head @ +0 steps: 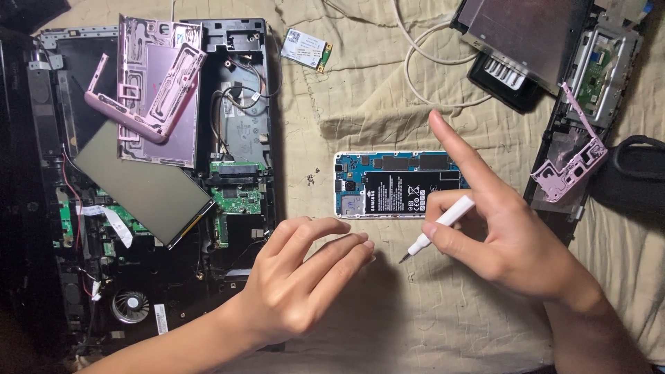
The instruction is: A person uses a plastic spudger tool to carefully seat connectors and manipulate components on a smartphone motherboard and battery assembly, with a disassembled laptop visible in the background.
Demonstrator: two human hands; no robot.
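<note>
1. Right hand (512,242): pinches a slim white screwdriver (438,227), index finger raised.
2. Left hand (305,277): fingers loosely curled, holding nothing.
3. Opened blue-framed phone with black battery (395,185): on the beige cloth (388,90), just beyond both hands.

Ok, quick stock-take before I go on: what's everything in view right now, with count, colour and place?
opened phone: 1, blue board with black battery, centre of the cloth
screwdriver: 1, white, in the right hand
tiny screws: a few, dark, just left of the phone
wireless card: 1, white and green, top centre
cable: 1, white, looped at top
opened laptop base: 1, black with green boards, left
fan: 1, grey, bottom left
pink covers: 2 stacked, upper left
pink bracket: 1, right
second dismantled unit: 1, grey metal, top right
cloth: 1, beige, under everything
left hand: 1, empty, hovering below the phone
right hand: 1, forefinger raised
</note>
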